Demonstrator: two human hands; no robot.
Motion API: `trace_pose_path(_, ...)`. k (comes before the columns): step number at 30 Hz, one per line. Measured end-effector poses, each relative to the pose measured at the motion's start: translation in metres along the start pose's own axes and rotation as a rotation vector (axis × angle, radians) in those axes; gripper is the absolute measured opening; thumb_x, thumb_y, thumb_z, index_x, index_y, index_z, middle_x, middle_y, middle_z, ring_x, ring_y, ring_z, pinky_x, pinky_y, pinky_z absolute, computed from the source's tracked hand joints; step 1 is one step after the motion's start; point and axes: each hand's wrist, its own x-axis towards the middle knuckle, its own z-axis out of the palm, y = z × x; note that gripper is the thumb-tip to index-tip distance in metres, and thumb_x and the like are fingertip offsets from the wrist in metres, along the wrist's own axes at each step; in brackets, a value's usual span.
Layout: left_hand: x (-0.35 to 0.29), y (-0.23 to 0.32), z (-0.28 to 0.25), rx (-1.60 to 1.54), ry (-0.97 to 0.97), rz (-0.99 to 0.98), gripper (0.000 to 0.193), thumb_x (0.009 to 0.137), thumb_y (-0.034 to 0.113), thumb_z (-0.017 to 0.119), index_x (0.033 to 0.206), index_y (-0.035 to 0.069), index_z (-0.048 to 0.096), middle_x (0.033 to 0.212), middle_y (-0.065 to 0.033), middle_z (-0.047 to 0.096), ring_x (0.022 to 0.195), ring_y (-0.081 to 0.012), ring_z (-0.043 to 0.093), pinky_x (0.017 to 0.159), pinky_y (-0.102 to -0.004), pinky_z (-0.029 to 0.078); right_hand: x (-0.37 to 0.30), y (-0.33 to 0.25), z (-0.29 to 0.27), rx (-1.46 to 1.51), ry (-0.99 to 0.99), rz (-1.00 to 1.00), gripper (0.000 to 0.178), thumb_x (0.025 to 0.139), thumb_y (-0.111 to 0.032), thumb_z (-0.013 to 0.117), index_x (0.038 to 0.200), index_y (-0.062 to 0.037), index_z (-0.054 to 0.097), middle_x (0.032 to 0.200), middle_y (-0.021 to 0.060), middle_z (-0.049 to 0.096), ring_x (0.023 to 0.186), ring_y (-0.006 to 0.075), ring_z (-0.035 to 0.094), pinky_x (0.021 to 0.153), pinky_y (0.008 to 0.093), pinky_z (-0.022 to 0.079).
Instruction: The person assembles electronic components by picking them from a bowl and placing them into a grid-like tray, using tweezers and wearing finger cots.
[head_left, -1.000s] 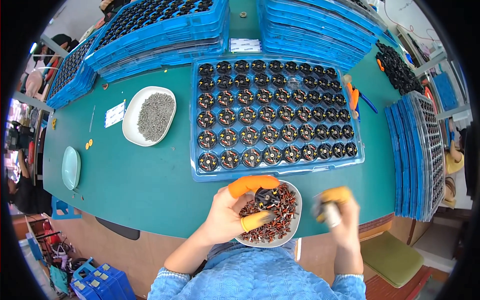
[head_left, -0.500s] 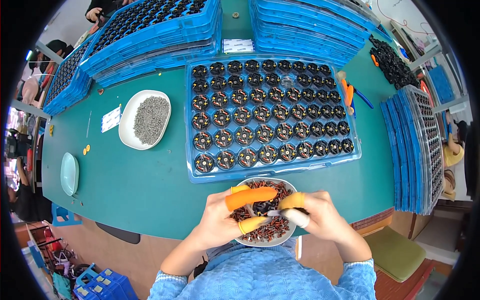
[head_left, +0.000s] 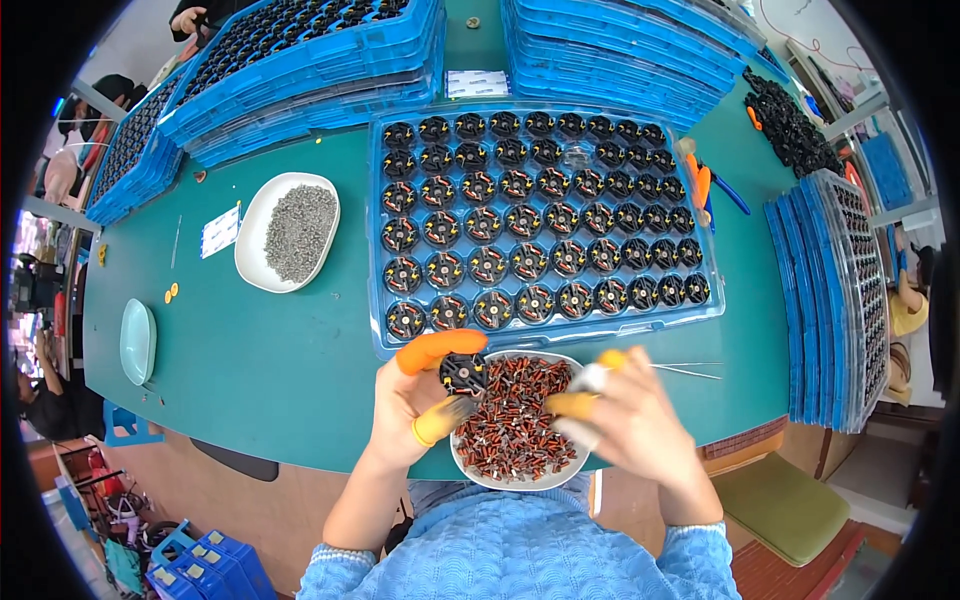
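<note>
My left hand grips a round black plastic part between thumb and fingers, just past the left rim of a white bowl. This part has yellow bits and a hole at its middle. Small red-brown and black rods with shiny ends fill the bowl. Over the bowl's right side is my right hand, smeared by motion, its fingertips covered in yellow and white. Two thin metal prongs, like those of tweezers, stick out to the right from this hand. Orange and yellow finger covers are on my left hand.
Beyond the bowl lies a blue tray with rows of round black parts. A white dish of small grey metal pieces stands left. Stacked blue trays rise behind and at right. Pliers lie right of the tray.
My left hand has moved left and up with the black part, away from the bowl's middle. The right hand has drawn slightly up and right, and the prongs now show beside it.
</note>
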Motion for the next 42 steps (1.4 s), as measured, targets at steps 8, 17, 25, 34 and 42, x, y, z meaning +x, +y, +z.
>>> trace_pose_path(8,-0.009,-0.010,-0.007,-0.034,0.071,-0.023,0.053,0.066,0.006,0.063,0.110,-0.002,0.037,0.108,-0.0072,0.042,0.092,-0.0134,0.046,0.080,-0.0266,0.036,0.007,0.005,0.012,0.238,-0.016,0.006,0.019,0.062,-0.011,0.068,0.080,-0.0095,0.061,0.075,0.0013,0.055,0.067,0.0170,0.052,0.063,0.0299,0.038)
trace_pose_path(17,-0.001,0.003,0.006,-0.052,0.004,-0.054,0.051,0.071,0.007,0.061,0.116,-0.005,0.039,0.104,-0.0096,0.051,0.089,-0.0128,0.051,0.078,-0.0275,0.042,0.000,0.001,0.012,1.083,0.153,0.342,0.011,0.067,0.001,0.063,0.077,0.0009,0.057,0.079,0.0103,0.059,0.074,0.0163,0.057,0.067,0.0270,0.045)
trace_pose_path(25,0.000,0.003,0.010,-0.170,0.023,-0.035,0.043,0.071,0.005,0.060,0.109,-0.003,0.042,0.096,-0.0074,0.052,0.087,-0.0124,0.051,0.076,-0.0264,0.042,0.003,0.004,0.014,1.161,0.243,0.219,0.017,0.065,0.004,0.064,0.077,-0.0004,0.053,0.079,0.0117,0.056,0.067,0.0186,0.058,0.062,0.0302,0.049)
trace_pose_path(34,-0.004,0.008,0.019,-0.138,-0.183,-0.111,0.050,0.062,-0.001,0.068,0.107,-0.004,0.046,0.106,-0.0110,0.049,0.100,-0.0179,0.047,0.088,-0.0317,0.036,0.010,-0.003,0.015,1.545,0.371,0.329,0.019,0.071,0.007,0.055,0.090,0.0039,0.055,0.082,0.0143,0.053,0.073,0.0232,0.058,0.060,0.0366,0.055)
trace_pose_path(42,-0.005,0.007,0.024,-0.247,-0.229,-0.205,0.052,0.071,0.015,0.063,0.114,-0.005,0.042,0.110,-0.0114,0.045,0.104,-0.0203,0.045,0.091,-0.0354,0.035,-0.001,0.000,0.018,1.531,0.390,0.277,0.012,0.068,0.007,0.059,0.078,0.0025,0.054,0.079,0.0138,0.058,0.071,0.0212,0.060,0.063,0.0335,0.052)
